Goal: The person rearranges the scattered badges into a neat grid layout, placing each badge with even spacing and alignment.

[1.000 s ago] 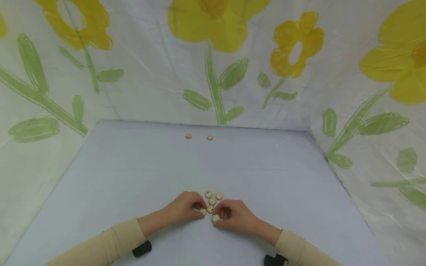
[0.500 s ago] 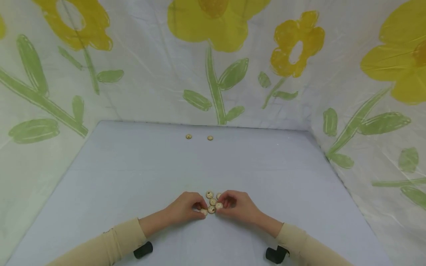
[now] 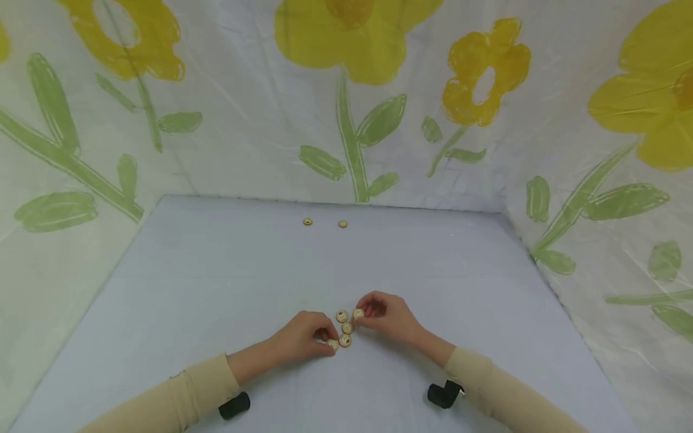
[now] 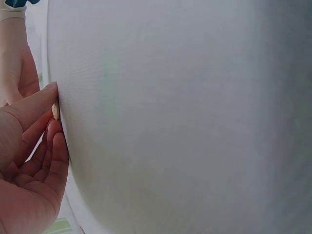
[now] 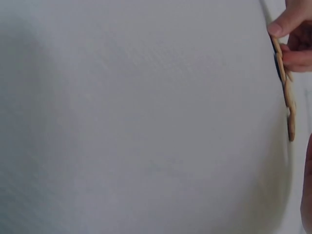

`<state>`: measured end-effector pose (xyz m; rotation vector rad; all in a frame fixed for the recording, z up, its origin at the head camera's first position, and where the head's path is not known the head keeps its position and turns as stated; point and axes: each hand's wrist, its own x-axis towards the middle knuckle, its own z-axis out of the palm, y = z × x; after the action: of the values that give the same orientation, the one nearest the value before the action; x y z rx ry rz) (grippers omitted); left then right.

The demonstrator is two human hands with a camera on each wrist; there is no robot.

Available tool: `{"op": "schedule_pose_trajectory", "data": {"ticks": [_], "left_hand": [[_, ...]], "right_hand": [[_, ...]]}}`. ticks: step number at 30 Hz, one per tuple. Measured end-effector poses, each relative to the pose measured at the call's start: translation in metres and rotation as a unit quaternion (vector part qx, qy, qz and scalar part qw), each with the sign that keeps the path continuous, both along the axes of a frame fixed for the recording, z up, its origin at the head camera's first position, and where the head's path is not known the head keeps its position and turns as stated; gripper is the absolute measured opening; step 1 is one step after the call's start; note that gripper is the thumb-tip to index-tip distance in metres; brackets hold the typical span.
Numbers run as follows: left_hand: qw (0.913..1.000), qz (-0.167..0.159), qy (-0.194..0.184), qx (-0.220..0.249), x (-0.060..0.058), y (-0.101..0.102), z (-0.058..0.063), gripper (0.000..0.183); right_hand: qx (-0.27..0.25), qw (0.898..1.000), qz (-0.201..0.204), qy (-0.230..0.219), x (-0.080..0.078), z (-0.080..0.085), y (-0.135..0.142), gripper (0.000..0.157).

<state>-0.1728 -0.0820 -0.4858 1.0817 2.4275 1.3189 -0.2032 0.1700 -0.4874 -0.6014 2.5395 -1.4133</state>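
Note:
My left hand (image 3: 305, 337) pinches a small round wooden disc (image 3: 332, 344) between thumb and fingertips, low at the table. Its thin edge shows under the thumb in the left wrist view. Touching it on the right is another disc (image 3: 344, 340) with a dark spot. A plain disc (image 3: 347, 328) and a dark-spotted disc (image 3: 341, 316) continue the cluster away from me. At its upper right, my right hand (image 3: 392, 319) pinches a disc (image 3: 358, 313) between thumb and fingers. In the right wrist view, discs (image 5: 288, 95) stand edge-on in a row beyond the left hand (image 5: 297, 34).
Two more wooden discs, a left one (image 3: 308, 221) and a right one (image 3: 343, 224), lie near the far edge of the pale table (image 3: 243, 258). A white curtain (image 3: 238, 120) painted with flowers encloses the back and sides. Black wrist mounts (image 3: 234, 406) hang below both sleeves.
The right hand has carried its disc away from me, from the near right of the cluster to its far right, where another disc lay. The left hand keeps its disc in place.

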Motion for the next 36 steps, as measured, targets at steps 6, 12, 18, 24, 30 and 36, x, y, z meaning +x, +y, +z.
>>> {"op": "schedule_pose_trajectory", "data": {"ticks": [6, 12, 18, 24, 30, 36], "left_hand": [[1.0000, 0.002, -0.001, -0.006, 0.000, 0.000, -0.001, 0.019], [0.9999, 0.006, -0.010, -0.012, 0.000, -0.001, -0.001, 0.018], [0.9997, 0.009, -0.018, -0.012, 0.002, 0.001, 0.000, 0.018], [0.9997, 0.009, -0.018, -0.010, 0.002, 0.000, -0.002, 0.018], [0.9994, 0.016, -0.029, -0.009, 0.002, 0.000, -0.003, 0.019], [0.9992, 0.017, -0.034, -0.007, 0.004, 0.001, -0.001, 0.018]], "right_hand": [[-0.005, 0.999, -0.034, -0.004, -0.019, -0.001, 0.002, 0.023], [-0.001, 0.998, -0.062, 0.001, -0.040, -0.003, 0.004, 0.023], [-0.001, 0.997, -0.082, 0.006, -0.055, -0.003, 0.005, 0.022], [0.011, 0.995, -0.100, 0.005, -0.069, -0.001, 0.005, 0.022], [0.013, 0.994, -0.111, 0.016, -0.081, -0.002, 0.007, 0.024], [0.022, 0.991, -0.131, 0.025, -0.097, -0.003, 0.009, 0.025]]}}
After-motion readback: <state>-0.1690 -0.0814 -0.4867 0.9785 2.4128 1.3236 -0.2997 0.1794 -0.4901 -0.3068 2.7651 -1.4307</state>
